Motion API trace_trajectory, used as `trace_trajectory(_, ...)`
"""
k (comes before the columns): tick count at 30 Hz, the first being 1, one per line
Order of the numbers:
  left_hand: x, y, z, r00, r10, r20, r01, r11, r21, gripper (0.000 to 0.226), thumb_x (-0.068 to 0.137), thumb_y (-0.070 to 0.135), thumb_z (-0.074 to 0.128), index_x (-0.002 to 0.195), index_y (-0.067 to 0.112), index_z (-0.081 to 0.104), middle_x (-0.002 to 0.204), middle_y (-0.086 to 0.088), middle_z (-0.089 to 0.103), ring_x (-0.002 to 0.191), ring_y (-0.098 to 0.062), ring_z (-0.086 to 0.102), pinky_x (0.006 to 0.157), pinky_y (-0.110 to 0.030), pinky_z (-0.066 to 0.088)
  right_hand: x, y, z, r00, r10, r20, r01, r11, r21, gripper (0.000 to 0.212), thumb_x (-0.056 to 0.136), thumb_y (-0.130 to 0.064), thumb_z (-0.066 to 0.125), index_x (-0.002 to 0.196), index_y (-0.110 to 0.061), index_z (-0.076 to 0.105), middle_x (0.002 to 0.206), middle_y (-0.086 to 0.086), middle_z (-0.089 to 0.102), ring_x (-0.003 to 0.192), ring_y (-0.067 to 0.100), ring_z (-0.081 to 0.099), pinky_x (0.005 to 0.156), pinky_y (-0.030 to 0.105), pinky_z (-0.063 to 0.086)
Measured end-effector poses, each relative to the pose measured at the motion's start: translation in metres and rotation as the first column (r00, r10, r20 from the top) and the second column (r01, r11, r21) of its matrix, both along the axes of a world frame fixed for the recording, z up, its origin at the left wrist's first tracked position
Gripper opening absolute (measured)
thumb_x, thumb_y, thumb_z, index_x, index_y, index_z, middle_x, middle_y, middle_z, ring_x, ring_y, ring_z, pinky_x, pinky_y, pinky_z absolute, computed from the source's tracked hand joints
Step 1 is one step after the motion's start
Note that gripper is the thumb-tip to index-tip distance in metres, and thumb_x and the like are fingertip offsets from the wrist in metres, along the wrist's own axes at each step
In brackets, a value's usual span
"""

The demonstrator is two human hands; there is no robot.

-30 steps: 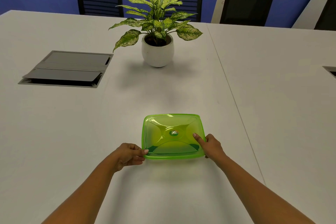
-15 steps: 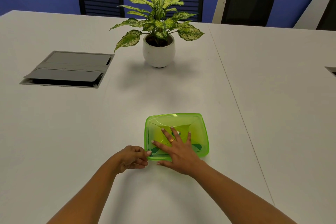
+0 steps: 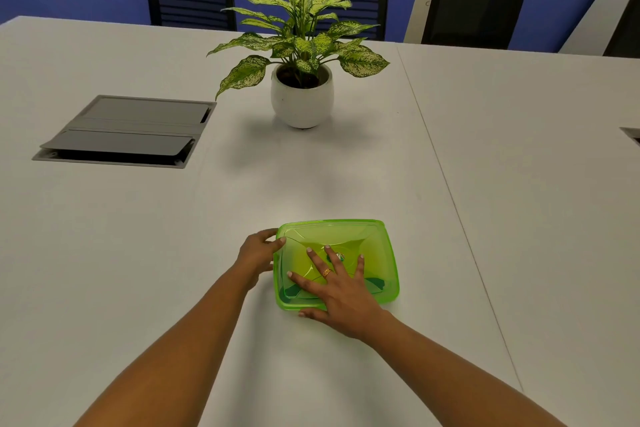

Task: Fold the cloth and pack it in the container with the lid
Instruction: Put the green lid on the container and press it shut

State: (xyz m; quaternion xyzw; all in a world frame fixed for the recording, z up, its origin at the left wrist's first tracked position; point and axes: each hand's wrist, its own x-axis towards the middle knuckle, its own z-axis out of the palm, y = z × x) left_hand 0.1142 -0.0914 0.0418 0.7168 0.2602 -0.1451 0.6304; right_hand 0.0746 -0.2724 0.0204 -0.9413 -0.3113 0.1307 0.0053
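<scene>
A square translucent green container [image 3: 379, 246] sits on the white table [image 3: 138, 270] in front of me, with its green lid on top. Through the plastic a dark green cloth [image 3: 377, 285] shows inside, mostly hidden. My right hand [image 3: 341, 291] lies flat on the lid, fingers spread, a ring on one finger. My left hand [image 3: 258, 253] grips the container's left edge near the far corner, thumb on the rim.
A potted plant in a white pot [image 3: 302, 99] stands further back at the centre. A grey cable hatch [image 3: 128, 130] is set into the table at the left. Black chairs [image 3: 476, 0] line the far edge against a blue wall.
My right hand moved from the container's right edge onto the lid and now presses flat. My left hand slid from the near left corner up along the left edge.
</scene>
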Motion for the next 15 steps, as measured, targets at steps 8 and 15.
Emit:
trace_trajectory(8, 0.016, -0.002, -0.001, 0.992, 0.123, 0.015, -0.124, 0.99, 0.066, 0.034, 0.084, 0.005, 0.065, 0.117, -0.001, 0.061, 0.121, -0.028, 0.06, 0.091, -0.03, 0.056, 0.088, -0.044, 0.053, 0.002, 0.002, 0.0, 1.0, 0.001, -0.018, -0.001, 1.0, -0.007, 0.063, 0.087, -0.067, 0.029, 0.142, -0.053, 0.002, 0.16, 0.0, -0.012, 0.146, 0.031, -0.016, 0.102, 0.075, -0.009)
trace_trajectory(15, 0.018, -0.005, -0.003, 0.989, 0.149, -0.004, -0.148, 0.987, 0.056, 0.031, 0.085, 0.006, 0.065, 0.115, 0.002, 0.062, 0.122, -0.028, 0.06, 0.094, -0.03, 0.058, 0.094, -0.044, 0.051, 0.004, 0.002, 0.001, 1.0, 0.003, -0.019, -0.003, 1.0, -0.005, 0.064, 0.086, -0.067, 0.031, 0.142, -0.052, 0.004, 0.16, 0.001, -0.009, 0.146, 0.032, -0.014, 0.101, 0.075, -0.009)
